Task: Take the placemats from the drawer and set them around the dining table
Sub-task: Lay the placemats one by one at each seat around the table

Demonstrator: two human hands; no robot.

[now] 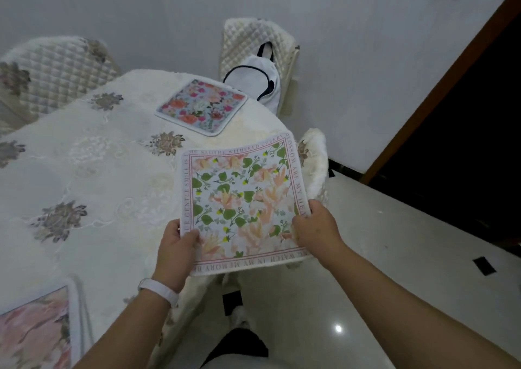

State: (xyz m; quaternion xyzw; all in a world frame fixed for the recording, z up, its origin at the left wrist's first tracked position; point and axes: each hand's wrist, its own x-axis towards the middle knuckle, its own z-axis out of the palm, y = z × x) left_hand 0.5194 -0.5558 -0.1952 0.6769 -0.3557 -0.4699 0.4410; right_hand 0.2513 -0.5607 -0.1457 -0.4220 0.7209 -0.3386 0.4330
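A round dining table (84,176) fills the left of the view, covered in a cream embroidered cloth with grey-brown flower motifs. To its right lies a glossy pale floor (394,241). Two quilted cream chairs stand at the table: one at the far left (56,69), and one at the far side (253,41) with a white bag (253,75) with dark trim on it.

Three square floral placemats are in view. A pink-and-orange one (201,106) lies flat on the table's far side, near the chair with the bag. A pale pink one (36,329) lies at the near left edge, partly cut off. The third, the green-leaf placemat (242,199) with a lettered border, is over the table's right edge; whether it touches the cloth cannot be told.

The left hand (174,251) pinches its near left corner, thumb on top. The right hand (315,229) grips its right edge. A white wristband (158,291) circles the left wrist.
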